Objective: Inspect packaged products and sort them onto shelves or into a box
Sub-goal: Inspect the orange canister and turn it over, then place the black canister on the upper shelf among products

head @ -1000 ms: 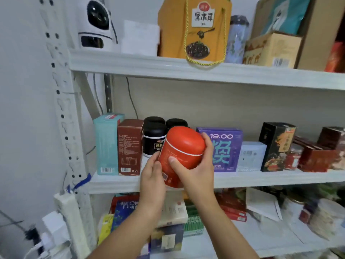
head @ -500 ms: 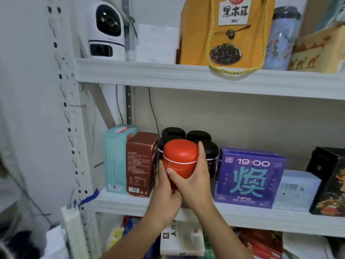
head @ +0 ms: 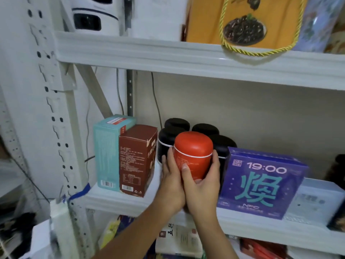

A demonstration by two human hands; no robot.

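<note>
Both hands hold a red-orange canister (head: 193,152) with a domed lid and a thin white line, upright at the front of the middle shelf (head: 115,201). My left hand (head: 170,181) wraps its left side and my right hand (head: 202,187) cups its right side and base. The canister stands in front of several black jars (head: 168,139), between a brown carton (head: 137,159) and a purple box (head: 261,184). Whether its base touches the shelf is hidden by my hands.
A teal carton (head: 107,152) stands left of the brown one. A white box (head: 315,200) sits right of the purple box. The upper shelf (head: 168,55) carries a white camera (head: 93,15) and an orange gift bag (head: 242,21). More packages lie on the lower shelf.
The canister went from tilted in front of the shelf to upright, moved in among the black jars. The view has come closer to the shelf.
</note>
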